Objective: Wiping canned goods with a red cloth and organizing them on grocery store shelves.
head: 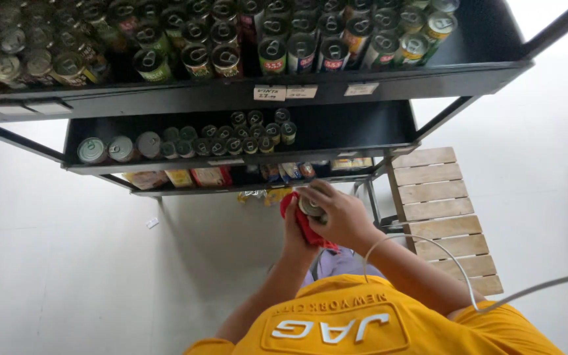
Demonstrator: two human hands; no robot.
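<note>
I look straight down past my yellow shirt at a black shelf rack. My right hand (338, 213) is wrapped over a small tin can (309, 208), gripping it from the top. My left hand (295, 231) sits under and beside the can with a red cloth (305, 226) pressed against it. Both hands are close together in front of the lower shelves, just below the second shelf's edge.
The top shelf (244, 95) holds several rows of cans with price tags on its front edge. The second shelf (231, 158) has smaller cans on its left half. Packets lie on lower shelves. A wooden slatted pallet (445, 217) stands at the right on the pale floor. A white cable (428, 246) crosses my right arm.
</note>
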